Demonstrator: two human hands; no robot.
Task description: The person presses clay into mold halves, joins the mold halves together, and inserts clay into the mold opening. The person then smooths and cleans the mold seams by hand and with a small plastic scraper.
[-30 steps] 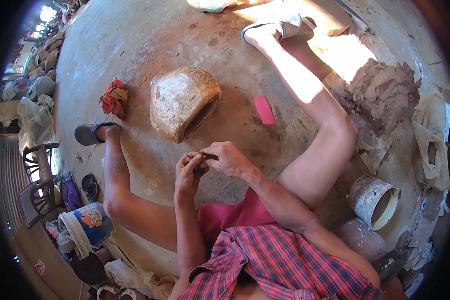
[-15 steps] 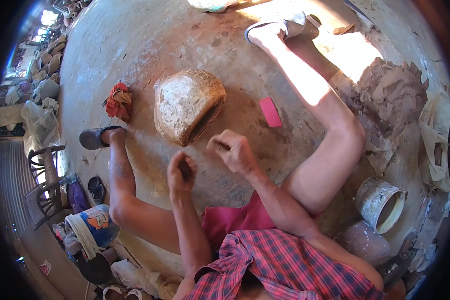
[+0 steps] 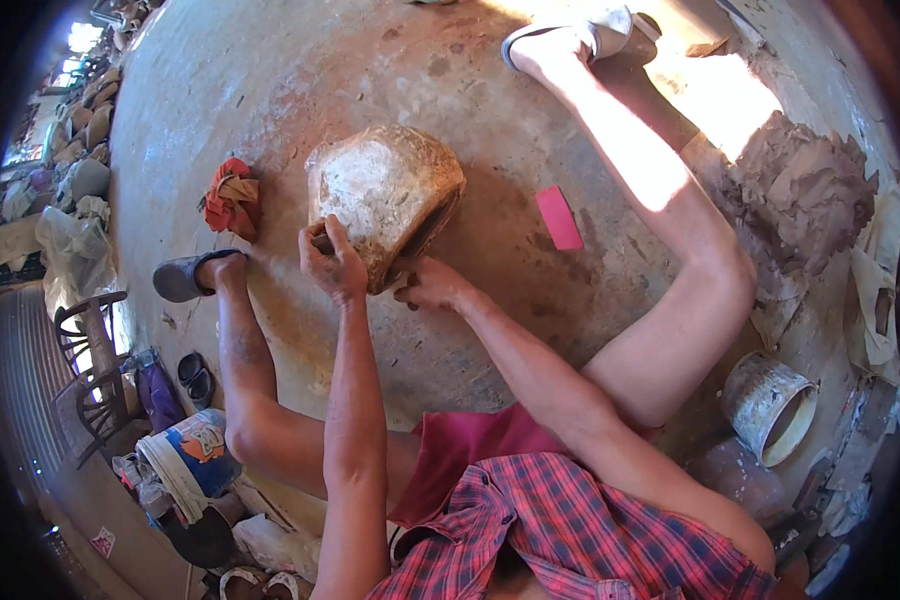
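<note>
A rough, rounded hollow clay pot [image 3: 375, 185], whitish on top and brown toward its edges, lies tilted on the floor with its dark opening facing lower right. My left hand [image 3: 333, 264] is at the pot's near left side, thumb and fingers apart and partly bent; firm contact cannot be made out. At the lower end of the opening, my right hand [image 3: 436, 284] has its fingers bent around the rim, the fingertips partly hidden. Right of the pot lies a flat pink rectangular piece [image 3: 559, 218]. To its left is a bundled red and tan cloth [image 3: 232, 200].
A heap of grey-brown clay [image 3: 805, 190] sits beyond my right knee, and a stained bucket [image 3: 770, 408] lies tipped below it. At lower left stand a blue and white bucket [image 3: 192, 452] and dark slippers [image 3: 196, 380]. My legs are spread around the pot.
Both hands have moved. The left went forward to the pot's near left side; the right came down and left to the rim. The view has shifted slightly, and the pot looks about the same.
</note>
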